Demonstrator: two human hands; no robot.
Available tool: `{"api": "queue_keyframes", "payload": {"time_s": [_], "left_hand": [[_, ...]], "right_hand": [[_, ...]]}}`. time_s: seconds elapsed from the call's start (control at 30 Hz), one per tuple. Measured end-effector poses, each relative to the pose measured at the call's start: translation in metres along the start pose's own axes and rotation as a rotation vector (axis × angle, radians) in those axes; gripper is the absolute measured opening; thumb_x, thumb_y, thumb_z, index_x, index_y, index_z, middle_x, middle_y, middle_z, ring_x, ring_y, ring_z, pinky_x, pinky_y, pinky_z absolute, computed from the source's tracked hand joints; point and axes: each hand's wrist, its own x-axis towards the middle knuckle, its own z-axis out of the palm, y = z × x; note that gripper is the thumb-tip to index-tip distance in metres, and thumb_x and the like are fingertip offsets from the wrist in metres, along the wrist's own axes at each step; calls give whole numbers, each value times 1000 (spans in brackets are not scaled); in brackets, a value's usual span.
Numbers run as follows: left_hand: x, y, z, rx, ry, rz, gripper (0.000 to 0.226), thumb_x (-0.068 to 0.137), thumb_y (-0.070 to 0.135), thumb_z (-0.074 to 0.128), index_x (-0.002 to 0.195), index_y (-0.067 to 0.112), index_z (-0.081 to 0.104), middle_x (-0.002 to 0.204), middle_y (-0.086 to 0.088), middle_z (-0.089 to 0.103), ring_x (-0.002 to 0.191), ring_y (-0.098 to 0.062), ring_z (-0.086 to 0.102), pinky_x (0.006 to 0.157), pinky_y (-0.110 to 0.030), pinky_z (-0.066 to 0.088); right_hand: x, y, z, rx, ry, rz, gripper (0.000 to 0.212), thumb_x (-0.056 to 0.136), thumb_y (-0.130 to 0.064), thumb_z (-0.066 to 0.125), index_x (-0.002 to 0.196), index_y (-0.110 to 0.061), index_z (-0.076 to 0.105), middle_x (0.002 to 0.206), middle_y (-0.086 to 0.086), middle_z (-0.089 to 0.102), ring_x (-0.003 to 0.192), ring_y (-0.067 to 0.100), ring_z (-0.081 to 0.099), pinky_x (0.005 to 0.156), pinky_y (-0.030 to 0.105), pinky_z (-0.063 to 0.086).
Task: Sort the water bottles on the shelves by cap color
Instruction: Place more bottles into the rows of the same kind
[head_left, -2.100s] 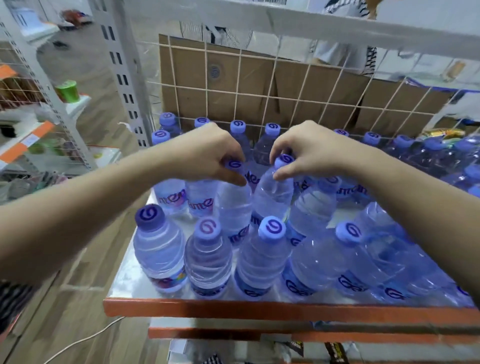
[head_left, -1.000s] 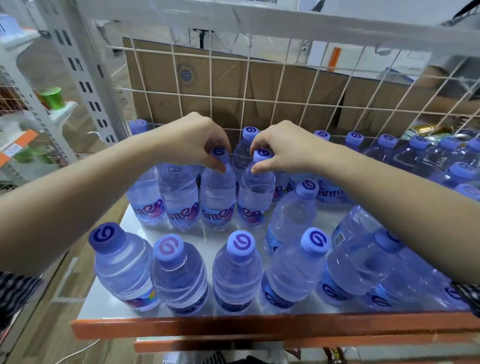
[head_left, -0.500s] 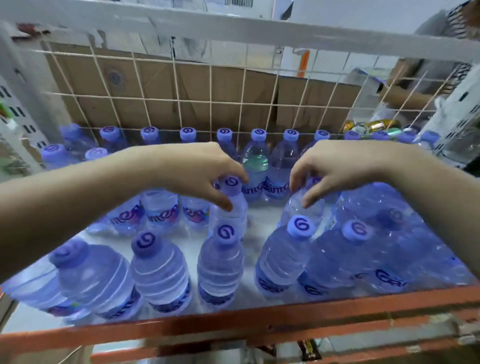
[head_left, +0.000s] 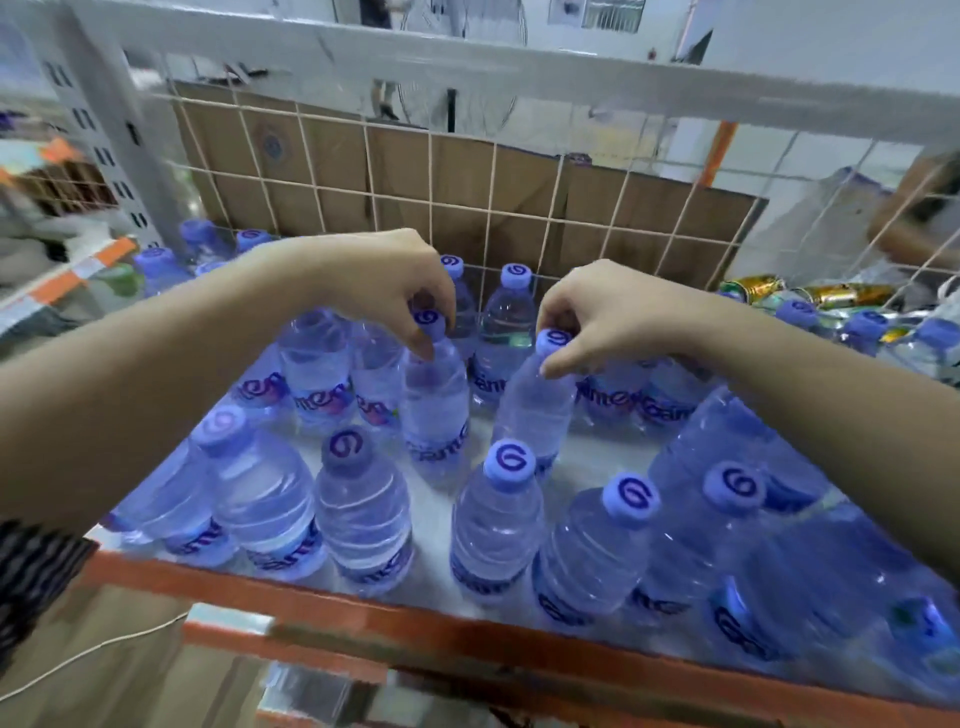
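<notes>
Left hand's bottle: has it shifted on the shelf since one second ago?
Yes. The bottle pinched by the left hand has come forward out of the labelled row, toward the shelf's orange front edge.

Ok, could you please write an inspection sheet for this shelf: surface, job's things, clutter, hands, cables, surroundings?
Surface: white shelf board with orange front rail; bare patches between bottles.
Job's things: many clear plastic water bottles with purple caps.
Clutter: gold metal cans, back right.
Hands: left hand fingers pinch the left-middle bottle cap; right hand fingers pinch the right-middle bottle cap.
Cables: thin white cable on the floor, lower left.
Surroundings: white wire mesh; brown cardboard sheet behind it.
</notes>
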Motion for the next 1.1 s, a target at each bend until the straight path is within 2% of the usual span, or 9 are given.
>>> {"api": "queue_keyframes", "payload": {"time_s": [0.17,0.27,0.4,0.47,0.53,0.6,0.77,0.93,1.1], "left_hand": [[27,-11,1,48,-14,-17,36,71,39,83,99,19,74,74,0,67,67,-15,56,60,-20,38],[38,-15,7,48,17,-26,38,70,43,83,99,20,74,73,0,67,65,-13,53,56,-20,35],[44,-16,10,11,-26,-33,36,69,44,82,96,23,73,73,3,67,67,-16,63,63,-29,52],[43,-19,9,-16,-38,-10,35,69,41,83,99,25,74,72,13,65,68,-5,63,65,-23,51],[41,-23,7,-10,-6,46,35,66,30,87,100,27,75,62,31,57,70,14,55,61,-3,37],[39,-25,7,-20,6,72,39,63,20,88,100,27,76,58,38,51,73,24,48,62,-1,35],[41,-19,5,-16,-47,67,41,65,25,87,104,32,75,71,24,59,67,1,56,65,-21,45],[36,-22,11,73,36,123,46,64,46,85,104,27,74,63,18,50,60,-2,46,58,-21,33],[39,-26,14,77,17,104,45,67,45,83,106,27,71,70,5,67,63,-13,60,60,-23,37]], "right_hand": [[30,2,8,-24,82,69,31,72,-30,70,73,1,66,50,1,66,47,8,62,54,29,52],[39,6,10,25,87,112,38,74,-29,72,79,8,64,56,12,68,43,4,63,53,30,54],[44,5,14,58,45,161,44,75,-28,70,94,11,63,65,17,68,42,5,65,39,21,42],[44,4,16,60,42,182,45,76,-28,69,97,12,63,70,22,69,43,6,65,39,19,41],[44,4,16,66,46,198,44,77,-28,70,97,12,64,68,20,70,43,6,65,35,16,40],[44,3,16,71,51,210,44,77,-28,71,96,11,64,68,19,71,44,6,66,33,13,38],[43,-1,19,95,91,234,40,78,-29,70,88,9,67,59,8,70,44,4,65,34,10,37],[43,-4,23,81,163,239,41,79,-32,71,83,8,66,62,9,71,45,3,65,53,25,51],[37,-6,23,57,135,276,40,81,-37,71,89,2,68,67,4,72,48,3,66,49,20,45]]}}
